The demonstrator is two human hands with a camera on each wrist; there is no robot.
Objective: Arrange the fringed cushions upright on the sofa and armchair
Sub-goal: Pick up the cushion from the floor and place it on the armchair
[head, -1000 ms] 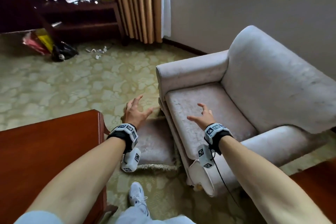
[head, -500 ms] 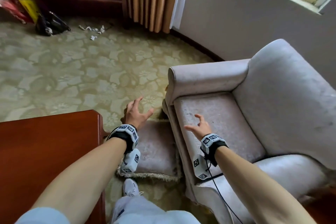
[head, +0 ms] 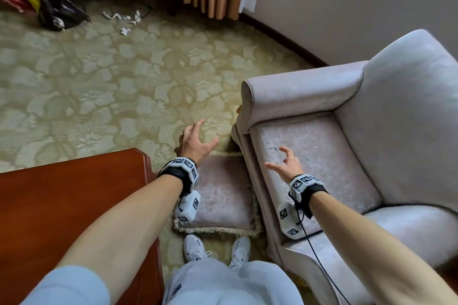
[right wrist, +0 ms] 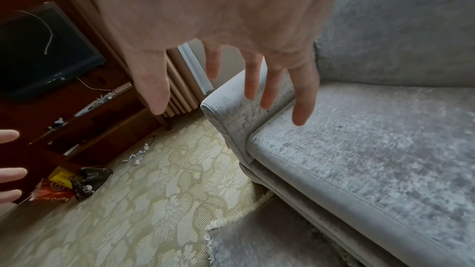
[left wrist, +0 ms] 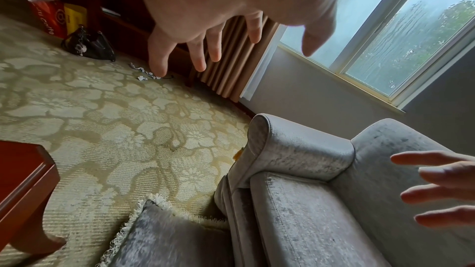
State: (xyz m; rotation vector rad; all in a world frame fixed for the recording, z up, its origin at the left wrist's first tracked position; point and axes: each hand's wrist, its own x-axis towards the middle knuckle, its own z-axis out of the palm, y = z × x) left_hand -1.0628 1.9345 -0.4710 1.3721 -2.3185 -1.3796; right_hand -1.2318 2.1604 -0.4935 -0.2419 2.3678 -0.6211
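A pale grey cushion with a cream fringe (head: 223, 195) lies flat on the carpet against the front of the grey velvet armchair (head: 386, 116). It also shows at the bottom of the left wrist view (left wrist: 167, 239) and the right wrist view (right wrist: 257, 245). My left hand (head: 195, 141) hovers above the cushion's far edge, fingers spread, holding nothing. Over the front of the armchair seat (head: 319, 156) my right hand (head: 285, 163) hangs with fingers spread and empty. Neither hand touches the cushion.
A red-brown wooden table (head: 74, 200) stands close on the left, its corner beside the cushion. My white shoes (head: 195, 250) stand just behind the cushion. Bags (head: 59, 15) and paper scraps (head: 124, 17) lie on the patterned carpet near a dark shelf unit and curtains.
The head view has tilted down and moved closer to the armchair. Both hands stay spread and empty, over nearly the same spots above the cushion and seat.
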